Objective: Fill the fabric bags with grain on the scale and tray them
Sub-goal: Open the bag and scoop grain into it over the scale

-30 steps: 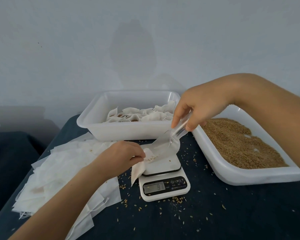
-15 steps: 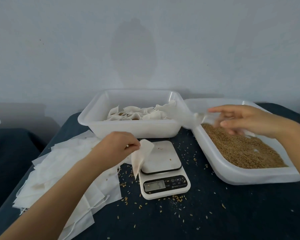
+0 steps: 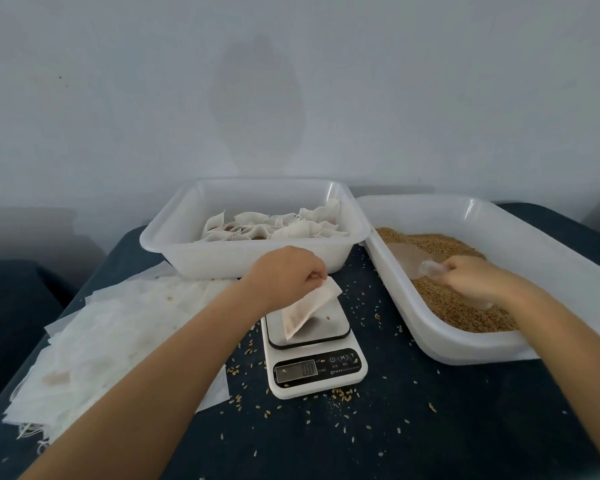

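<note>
My left hand [image 3: 284, 271] pinches the top of a small white fabric bag [image 3: 307, 308], which hangs tilted with its lower end on the platform of the white digital scale [image 3: 312, 362]. Brown grain shows through the bag's lower part. My right hand [image 3: 471, 275] grips the handle of a clear plastic scoop [image 3: 409, 259] whose bowl lies on the brown grain [image 3: 458, 299] in the white tray [image 3: 465, 344] on the right. Filled white bags [image 3: 274, 226] lie in the white tray [image 3: 222, 261] behind the scale.
A spread pile of flat empty white bags [image 3: 101, 341] covers the dark table's left side. Loose grains are scattered on the dark cloth [image 3: 430, 427] around the scale. A pale wall rises right behind the two trays.
My right hand carried the scoop from above the scale rightward and down into the grain tray. My left hand lowered the bag so its end rests on the scale platform.
</note>
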A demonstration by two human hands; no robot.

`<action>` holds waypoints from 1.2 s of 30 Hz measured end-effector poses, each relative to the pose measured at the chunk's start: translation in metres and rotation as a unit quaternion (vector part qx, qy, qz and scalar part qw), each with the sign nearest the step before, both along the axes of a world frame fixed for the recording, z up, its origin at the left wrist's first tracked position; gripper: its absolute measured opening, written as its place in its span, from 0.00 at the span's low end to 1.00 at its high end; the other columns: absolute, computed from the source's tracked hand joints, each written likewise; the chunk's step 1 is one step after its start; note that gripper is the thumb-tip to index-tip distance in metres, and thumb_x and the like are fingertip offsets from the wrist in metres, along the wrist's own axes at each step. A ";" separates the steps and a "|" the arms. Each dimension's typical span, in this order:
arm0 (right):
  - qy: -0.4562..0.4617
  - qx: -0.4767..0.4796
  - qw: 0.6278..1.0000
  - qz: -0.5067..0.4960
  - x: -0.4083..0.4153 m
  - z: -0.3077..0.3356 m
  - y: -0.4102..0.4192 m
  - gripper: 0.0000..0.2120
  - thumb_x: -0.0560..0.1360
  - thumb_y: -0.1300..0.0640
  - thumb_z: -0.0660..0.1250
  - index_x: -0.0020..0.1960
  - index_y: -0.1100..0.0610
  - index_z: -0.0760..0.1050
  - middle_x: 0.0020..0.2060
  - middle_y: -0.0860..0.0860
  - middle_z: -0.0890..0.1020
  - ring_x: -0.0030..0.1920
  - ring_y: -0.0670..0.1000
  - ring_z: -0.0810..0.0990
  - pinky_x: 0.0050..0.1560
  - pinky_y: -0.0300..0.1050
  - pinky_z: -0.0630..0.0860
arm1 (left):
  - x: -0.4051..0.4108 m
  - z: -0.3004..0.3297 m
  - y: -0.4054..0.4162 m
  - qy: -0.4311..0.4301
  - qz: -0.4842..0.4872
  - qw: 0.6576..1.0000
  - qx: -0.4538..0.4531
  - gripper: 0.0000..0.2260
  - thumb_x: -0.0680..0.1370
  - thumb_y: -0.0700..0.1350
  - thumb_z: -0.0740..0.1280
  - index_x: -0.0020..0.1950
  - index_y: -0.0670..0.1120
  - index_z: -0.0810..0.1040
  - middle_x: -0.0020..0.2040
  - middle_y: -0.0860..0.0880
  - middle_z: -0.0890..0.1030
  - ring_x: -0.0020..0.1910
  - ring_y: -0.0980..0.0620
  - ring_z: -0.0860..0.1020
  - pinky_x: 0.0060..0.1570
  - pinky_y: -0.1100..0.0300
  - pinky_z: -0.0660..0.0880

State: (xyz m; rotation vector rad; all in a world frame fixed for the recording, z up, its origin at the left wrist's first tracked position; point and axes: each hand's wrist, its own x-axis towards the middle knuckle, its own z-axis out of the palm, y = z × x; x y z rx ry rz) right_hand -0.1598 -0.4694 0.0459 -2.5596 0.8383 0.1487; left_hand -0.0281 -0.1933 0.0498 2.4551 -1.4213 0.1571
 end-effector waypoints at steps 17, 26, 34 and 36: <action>0.068 -0.108 0.991 0.043 -0.004 0.003 0.017 0.23 0.79 0.43 0.59 0.63 0.59 0.75 0.59 0.56 0.80 0.57 0.54 0.79 0.55 0.48 0.75 | -0.008 -0.031 0.014 0.015 0.006 0.999 -0.044 0.21 0.77 0.50 0.64 0.70 0.53 0.66 0.58 0.53 0.76 0.55 0.53 0.74 0.54 0.56 0.72; -0.396 0.053 0.902 0.165 -0.031 0.010 0.142 0.04 0.74 0.46 0.65 0.42 0.38 0.76 0.32 0.36 0.79 0.30 0.36 0.76 0.33 0.25 0.69 | -0.025 -0.060 0.060 0.089 0.147 0.942 -0.288 0.06 0.76 0.44 0.66 0.53 0.51 0.78 0.43 0.60 0.77 0.44 0.66 0.74 0.40 0.76 0.68; -0.407 0.160 0.899 -0.029 0.019 -0.084 0.146 0.19 0.80 0.50 0.60 0.33 0.57 0.68 0.27 0.49 0.69 0.28 0.41 0.68 0.32 0.35 0.66 | -0.036 -0.099 0.065 0.143 0.210 0.910 -0.327 0.09 0.77 0.45 0.66 0.36 0.52 0.74 0.34 0.55 0.75 0.36 0.61 0.72 0.35 0.72 0.67; -0.391 0.186 0.899 -0.062 0.024 -0.095 0.138 0.20 0.80 0.49 0.60 0.33 0.58 0.67 0.26 0.48 0.68 0.27 0.42 0.66 0.32 0.39 0.64 | -0.033 -0.106 0.066 0.148 0.223 0.909 -0.319 0.11 0.77 0.47 0.64 0.34 0.49 0.73 0.31 0.53 0.73 0.33 0.59 0.70 0.33 0.70 0.66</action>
